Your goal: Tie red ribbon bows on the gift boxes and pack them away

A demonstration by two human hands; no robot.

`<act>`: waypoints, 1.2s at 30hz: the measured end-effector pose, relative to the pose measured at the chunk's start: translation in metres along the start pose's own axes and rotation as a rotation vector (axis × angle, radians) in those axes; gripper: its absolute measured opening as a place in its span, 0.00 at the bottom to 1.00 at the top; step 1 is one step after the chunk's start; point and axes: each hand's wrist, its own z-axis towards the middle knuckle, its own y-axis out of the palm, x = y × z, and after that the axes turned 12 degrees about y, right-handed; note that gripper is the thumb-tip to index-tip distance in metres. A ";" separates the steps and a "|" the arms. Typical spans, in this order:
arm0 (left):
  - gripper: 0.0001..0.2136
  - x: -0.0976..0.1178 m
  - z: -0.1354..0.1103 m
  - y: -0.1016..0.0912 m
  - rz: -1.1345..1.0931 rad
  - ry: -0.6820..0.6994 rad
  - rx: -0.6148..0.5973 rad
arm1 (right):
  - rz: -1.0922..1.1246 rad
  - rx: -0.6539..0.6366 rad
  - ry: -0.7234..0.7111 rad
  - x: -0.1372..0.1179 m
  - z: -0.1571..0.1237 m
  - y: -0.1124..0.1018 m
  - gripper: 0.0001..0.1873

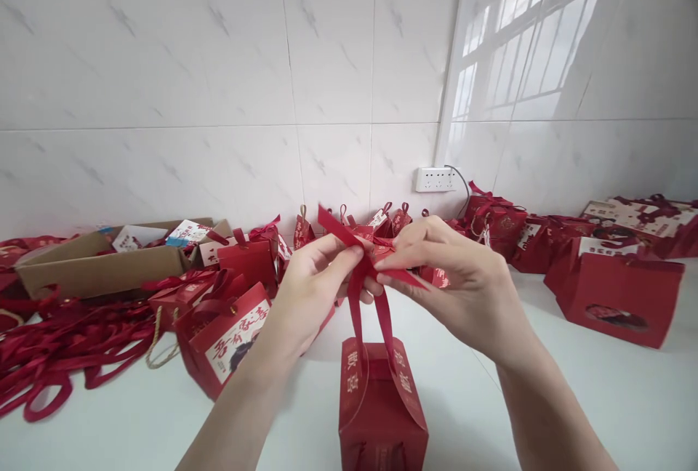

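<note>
A small red gift box with gold characters stands on the white counter right in front of me. A red ribbon rises from its top in two strands and crosses above it. My left hand pinches the ribbon at the crossing from the left, fingers closed. From the right, my right hand pinches the other ribbon end, fingers pressed together. Both hands hover a little above the box.
Several red gift boxes lie at the left and along the tiled wall. A brown cardboard box and a heap of loose red ribbons fill the far left. Bigger red boxes stand at right. A wall socket is behind.
</note>
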 end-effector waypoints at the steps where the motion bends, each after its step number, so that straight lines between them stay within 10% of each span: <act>1: 0.07 -0.001 0.000 0.000 -0.009 0.014 0.024 | -0.043 -0.058 -0.009 0.000 -0.001 -0.002 0.06; 6: 0.06 -0.003 0.001 -0.001 -0.013 0.089 -0.041 | -0.053 -0.362 0.011 -0.003 -0.002 -0.010 0.06; 12: 0.07 0.001 -0.002 -0.003 0.131 0.318 -0.196 | 0.121 -0.251 0.311 0.001 0.002 -0.015 0.13; 18: 0.06 0.005 -0.009 -0.006 0.349 0.511 -0.309 | 0.270 -0.529 0.470 0.005 0.005 -0.003 0.10; 36: 0.07 0.006 -0.007 -0.015 0.602 0.775 -0.431 | 0.009 -0.276 0.434 -0.009 -0.001 0.000 0.12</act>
